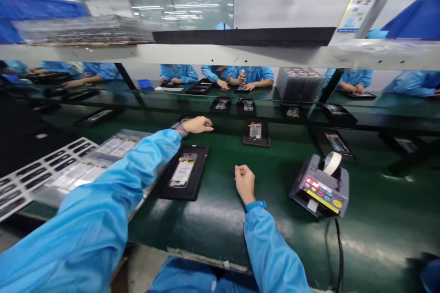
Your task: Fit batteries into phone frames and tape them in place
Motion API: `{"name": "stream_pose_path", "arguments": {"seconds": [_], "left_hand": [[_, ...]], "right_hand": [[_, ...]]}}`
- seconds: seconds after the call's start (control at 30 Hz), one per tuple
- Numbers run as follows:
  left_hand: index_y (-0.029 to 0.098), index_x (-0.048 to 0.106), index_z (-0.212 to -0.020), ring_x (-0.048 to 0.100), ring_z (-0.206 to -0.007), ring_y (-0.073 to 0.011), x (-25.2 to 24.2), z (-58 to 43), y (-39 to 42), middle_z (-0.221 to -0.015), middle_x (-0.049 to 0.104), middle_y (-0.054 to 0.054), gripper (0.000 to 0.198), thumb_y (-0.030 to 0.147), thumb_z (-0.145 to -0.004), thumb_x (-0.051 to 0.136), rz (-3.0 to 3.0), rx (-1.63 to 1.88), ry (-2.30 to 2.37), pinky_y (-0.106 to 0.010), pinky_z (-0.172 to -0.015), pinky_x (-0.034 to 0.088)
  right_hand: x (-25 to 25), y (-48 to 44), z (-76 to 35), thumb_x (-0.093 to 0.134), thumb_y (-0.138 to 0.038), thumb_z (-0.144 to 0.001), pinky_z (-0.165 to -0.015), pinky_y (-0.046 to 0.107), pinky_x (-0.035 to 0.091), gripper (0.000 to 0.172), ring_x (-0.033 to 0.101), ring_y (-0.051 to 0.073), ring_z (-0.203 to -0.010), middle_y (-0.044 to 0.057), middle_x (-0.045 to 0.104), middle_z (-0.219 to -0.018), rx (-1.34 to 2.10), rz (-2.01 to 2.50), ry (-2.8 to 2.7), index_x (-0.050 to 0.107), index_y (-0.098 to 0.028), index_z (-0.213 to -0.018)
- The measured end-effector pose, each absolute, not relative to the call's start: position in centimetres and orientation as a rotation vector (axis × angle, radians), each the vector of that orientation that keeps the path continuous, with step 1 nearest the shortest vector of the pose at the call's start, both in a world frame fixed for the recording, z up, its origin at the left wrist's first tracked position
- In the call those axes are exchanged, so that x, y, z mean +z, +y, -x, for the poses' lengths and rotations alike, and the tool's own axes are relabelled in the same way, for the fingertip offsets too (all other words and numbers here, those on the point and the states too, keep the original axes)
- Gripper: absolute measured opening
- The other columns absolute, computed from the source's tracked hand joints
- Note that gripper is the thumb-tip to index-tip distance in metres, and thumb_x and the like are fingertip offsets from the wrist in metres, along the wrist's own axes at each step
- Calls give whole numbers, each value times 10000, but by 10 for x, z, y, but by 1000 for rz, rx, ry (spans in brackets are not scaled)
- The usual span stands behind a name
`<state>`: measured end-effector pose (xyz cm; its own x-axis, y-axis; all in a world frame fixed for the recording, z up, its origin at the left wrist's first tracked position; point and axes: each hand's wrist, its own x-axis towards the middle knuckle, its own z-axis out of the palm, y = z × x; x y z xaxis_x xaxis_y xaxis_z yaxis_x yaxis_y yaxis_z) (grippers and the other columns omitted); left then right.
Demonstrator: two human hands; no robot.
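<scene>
My left hand [197, 124] stretches forward over the green bench, its fingers curled downward, with nothing visible in them. Partly hidden behind its wrist is a black tray [183, 117]. Nearer to me, below my left forearm, lies another black tray [197, 183] carrying an opened phone [184, 170] with a pale battery and yellow strips. My right hand [244, 181] hovers at or rests on the bench to the right of this tray. Its fingers are closed, and whatever they may pinch is too small to make out.
A tape dispenser [321, 187] with a white roll and cable stands at right. Clear plastic trays [85, 171] and a sheet of dark labels [44, 169] lie left. More phone trays [256, 132] line the bench's far side. A shelf [213, 55] crosses above; co-workers [252, 75] sit opposite.
</scene>
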<state>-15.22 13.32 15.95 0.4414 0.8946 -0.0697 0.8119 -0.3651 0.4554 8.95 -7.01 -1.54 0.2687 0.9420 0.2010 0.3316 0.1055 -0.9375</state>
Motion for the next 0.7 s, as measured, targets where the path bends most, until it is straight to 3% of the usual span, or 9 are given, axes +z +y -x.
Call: {"name": "stream_pose_path", "arguments": {"seconds": [0.17,0.33,0.5,0.7], "left_hand": [[175,718,-1032,729,-985,-297,172,311,66,-1059,784,-123,631,708,-694,723,-2065,530,1772,-381,-940,570],[144,693,-903,715,-974,-355,161,418,-15,-990,763,-184,492,605,-730,709,-1805,688,2256,-473,-953,555],[169,711,-903,726,-916,-322,134,434,-50,-946,759,-140,418,570,-791,679,-1787,660,2361,-427,-902,569],[188,720,-1116,631,-1241,-327,89,407,-55,-1284,701,-144,402,486,-931,523,-1985,612,2281,-451,-1129,458]], "right_hand": [[-9,-78,-90,497,-554,-897,-582,279,295,448,409,150,-528,-23,462,-520,628,1506,-1336,380,-249,-592],[2,-72,-82,559,-420,-857,-572,304,230,358,393,174,-537,4,495,-533,552,1859,-1453,438,-246,-569],[9,-51,-72,548,-445,-847,-584,295,287,357,495,189,-578,30,589,-587,714,1693,-1666,454,-245,-566],[-1,-53,-73,485,-561,-839,-585,298,316,408,486,182,-542,20,546,-543,595,1605,-1626,448,-247,-581]]}}
